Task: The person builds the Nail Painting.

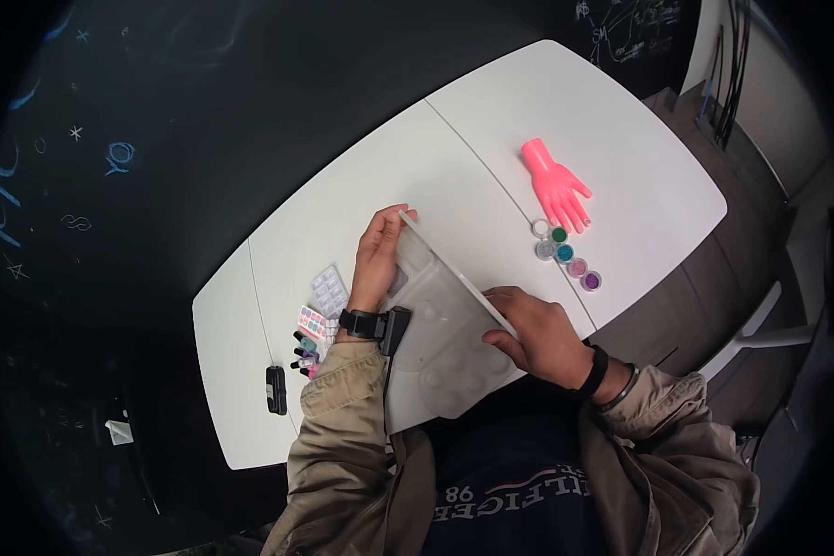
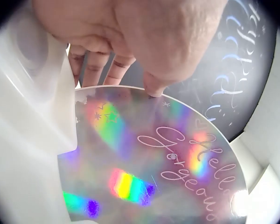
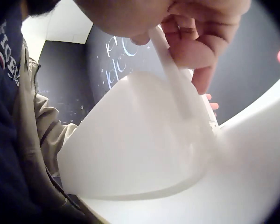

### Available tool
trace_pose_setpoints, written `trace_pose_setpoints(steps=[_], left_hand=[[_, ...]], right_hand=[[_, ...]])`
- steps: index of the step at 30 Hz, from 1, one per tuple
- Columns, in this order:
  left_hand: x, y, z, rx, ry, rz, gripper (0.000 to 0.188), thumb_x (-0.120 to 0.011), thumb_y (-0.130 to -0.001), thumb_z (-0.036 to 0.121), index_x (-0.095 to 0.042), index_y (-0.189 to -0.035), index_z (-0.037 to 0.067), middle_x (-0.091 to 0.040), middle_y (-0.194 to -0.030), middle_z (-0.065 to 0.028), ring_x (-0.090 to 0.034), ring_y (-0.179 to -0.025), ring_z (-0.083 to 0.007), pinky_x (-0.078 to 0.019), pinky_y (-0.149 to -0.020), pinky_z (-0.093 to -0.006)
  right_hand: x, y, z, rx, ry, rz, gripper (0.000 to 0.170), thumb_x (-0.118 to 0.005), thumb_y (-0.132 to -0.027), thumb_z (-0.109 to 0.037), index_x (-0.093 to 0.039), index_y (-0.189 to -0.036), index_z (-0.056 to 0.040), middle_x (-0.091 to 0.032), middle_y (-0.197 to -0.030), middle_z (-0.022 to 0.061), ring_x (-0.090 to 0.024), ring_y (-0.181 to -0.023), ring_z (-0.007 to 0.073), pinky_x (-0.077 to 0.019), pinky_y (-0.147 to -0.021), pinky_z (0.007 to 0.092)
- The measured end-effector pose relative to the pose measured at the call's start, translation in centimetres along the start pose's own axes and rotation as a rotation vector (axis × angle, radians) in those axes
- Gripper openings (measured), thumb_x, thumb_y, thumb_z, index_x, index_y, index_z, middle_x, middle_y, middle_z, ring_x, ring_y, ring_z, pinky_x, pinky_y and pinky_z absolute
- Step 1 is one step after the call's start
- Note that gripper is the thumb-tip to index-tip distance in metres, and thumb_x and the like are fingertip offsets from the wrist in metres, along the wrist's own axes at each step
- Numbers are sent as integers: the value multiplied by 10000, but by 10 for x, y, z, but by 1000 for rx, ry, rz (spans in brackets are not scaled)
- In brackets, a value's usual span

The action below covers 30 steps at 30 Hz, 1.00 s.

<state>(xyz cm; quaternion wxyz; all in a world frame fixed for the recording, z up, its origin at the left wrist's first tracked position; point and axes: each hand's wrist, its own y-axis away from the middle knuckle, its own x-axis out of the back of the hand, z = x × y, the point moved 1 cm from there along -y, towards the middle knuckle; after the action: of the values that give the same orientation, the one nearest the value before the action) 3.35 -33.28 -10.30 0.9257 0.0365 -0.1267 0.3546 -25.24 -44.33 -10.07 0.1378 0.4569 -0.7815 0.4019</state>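
Observation:
A whitish translucent tray [image 1: 440,334] with moulded hollows is held tilted on its edge near the person's body. The left hand [image 1: 378,255] grips its far corner; in the left wrist view that hand [image 2: 130,37] pinches the rim of a shiny rainbow-reflecting panel [image 2: 130,154] lettered "Hello Gorgeous", beside a white wall. The right hand [image 1: 542,338] holds the near part of the long edge, thumb on the inner side. In the right wrist view the fingers of the right hand [image 3: 196,37] curl round the white edge [image 3: 170,70].
On the white table [image 1: 473,176] lie a pink model hand [image 1: 556,190], several small glitter pots [image 1: 565,253], a clear compartment case [image 1: 328,291], a nail-tip card [image 1: 313,321], small bottles [image 1: 306,352] and a black device [image 1: 276,389]. A dark chalkboard [image 1: 157,102] stands behind.

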Motion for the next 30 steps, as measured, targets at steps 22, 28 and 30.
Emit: trace_pose_setpoints(steps=[22,28,30], left_hand=[[7,4,-5,-126,57,-165,897,-444,-1031,891,-664,-1322,72,-677,-1452,-88,-515,-1424,-246,-273,-1285,-440],[6,-1,2,16,-6,-136,677,-463,-1089,768,-643,-1168,119,-704,-1412,-87,-551,-1345,-248,-360,-1209,-439],[7,-3,4,48,-4,-141,619,-487,-1085,745,-629,-1138,144,-695,-1419,-90,-595,-1252,-237,-466,-1115,-435]], right_hand=[[-13,3,4,15,96,-34,408,-835,-904,-162,-659,-1248,-33,-714,-1250,93,-767,-832,290,-632,-670,401],[-8,0,0,-43,68,-102,251,-779,-987,-116,-658,-1180,-9,-718,-1249,134,-762,-847,342,-642,-706,420],[-8,0,2,-25,75,-76,292,-796,-971,-142,-669,-1198,-9,-722,-1209,133,-760,-828,342,-638,-699,424]])
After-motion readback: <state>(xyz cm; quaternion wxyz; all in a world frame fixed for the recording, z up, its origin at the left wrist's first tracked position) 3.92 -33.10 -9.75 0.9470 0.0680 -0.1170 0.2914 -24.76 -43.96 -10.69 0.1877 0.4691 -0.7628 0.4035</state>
